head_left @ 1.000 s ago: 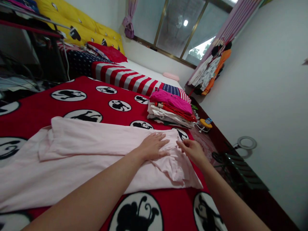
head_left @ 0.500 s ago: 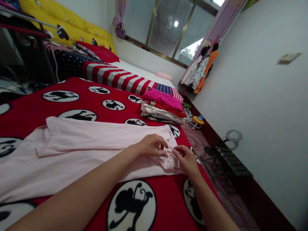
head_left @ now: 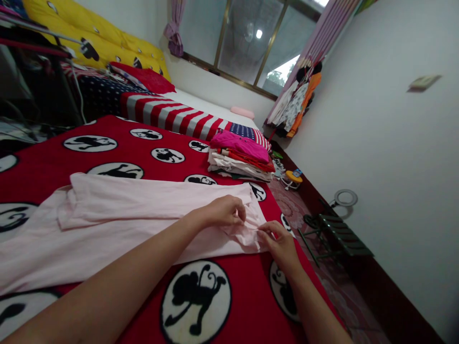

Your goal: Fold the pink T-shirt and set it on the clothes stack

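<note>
A pale pink garment (head_left: 118,200), partly folded lengthwise, lies across a red bedspread (head_left: 247,296) printed with black figures in white ovals. My left hand (head_left: 227,210) is at the garment's right end, its fingertips pinched on the gathered cloth. Close by on the right, my right hand (head_left: 279,241) pinches the bunched edge of the same garment between thumb and fingers. The cloth between the two hands is crumpled. Whether the garment is a shirt or something else I cannot tell.
Beyond the garment sits a stack of folded clothes (head_left: 240,155), magenta on top. A striped bed (head_left: 172,114) stands behind it. Right of the bedspread's edge are a dark slatted stool (head_left: 344,236), a ring light (head_left: 346,198) and a yellow-topped item (head_left: 293,177) on the floor.
My left fingers have closed on the cloth and drawn slightly left. My right hand has closed on the garment's edge, a little lower. The view has shifted slightly.
</note>
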Motion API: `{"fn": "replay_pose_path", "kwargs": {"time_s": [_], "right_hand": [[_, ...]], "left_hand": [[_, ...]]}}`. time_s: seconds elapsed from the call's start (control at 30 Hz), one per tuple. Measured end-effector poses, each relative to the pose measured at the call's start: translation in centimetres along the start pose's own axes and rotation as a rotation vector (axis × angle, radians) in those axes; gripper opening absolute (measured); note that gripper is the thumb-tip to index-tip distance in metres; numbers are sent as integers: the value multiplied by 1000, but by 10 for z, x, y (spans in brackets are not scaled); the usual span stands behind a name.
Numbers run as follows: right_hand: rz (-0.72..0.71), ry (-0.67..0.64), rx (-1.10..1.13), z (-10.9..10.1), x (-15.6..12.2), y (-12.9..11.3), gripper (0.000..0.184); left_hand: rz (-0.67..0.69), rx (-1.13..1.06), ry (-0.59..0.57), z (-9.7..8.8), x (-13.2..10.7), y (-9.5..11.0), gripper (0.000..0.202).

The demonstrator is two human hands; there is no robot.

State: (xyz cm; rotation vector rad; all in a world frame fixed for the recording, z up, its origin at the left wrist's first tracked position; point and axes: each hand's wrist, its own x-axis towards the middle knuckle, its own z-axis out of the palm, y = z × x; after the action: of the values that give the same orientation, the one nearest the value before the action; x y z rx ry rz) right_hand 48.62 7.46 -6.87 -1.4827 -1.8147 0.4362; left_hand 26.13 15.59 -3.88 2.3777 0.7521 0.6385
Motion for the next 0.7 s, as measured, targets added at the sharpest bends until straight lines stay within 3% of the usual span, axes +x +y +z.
{"fn": "replay_pose_path", "kwargs": {"time_s": [0.1, 0.23, 0.47, 0.5, 0.57, 0.63, 0.7], "right_hand": [[-34, 50, -13, -2, -4, -5, 5], [-126, 68, -47, -3, -15, -21, 5], [-303, -211, -175, -2, -30, -37, 15], [-293, -207, -161, -2, -31, -37, 20], [-248, -136, -107, -2, -30, -34, 23], [-200, -35, -59, -2, -27, -30, 17], [-163, 29, -59, 0, -24, -25, 10]], "left_hand": [[-4, -265, -18, -11, -1, 0, 10], [-57, -584, -178, -15, -4, 1, 15], [-170, -723, -472, -12, -7, 7, 32], [-173, -719, -455, -11, -6, 7, 32], [-157, -645, -316, -6, -3, 4, 29], [-114, -494, -135, 1, -1, 0, 23], [-70, -362, -66, 8, 0, -6, 24]]}}
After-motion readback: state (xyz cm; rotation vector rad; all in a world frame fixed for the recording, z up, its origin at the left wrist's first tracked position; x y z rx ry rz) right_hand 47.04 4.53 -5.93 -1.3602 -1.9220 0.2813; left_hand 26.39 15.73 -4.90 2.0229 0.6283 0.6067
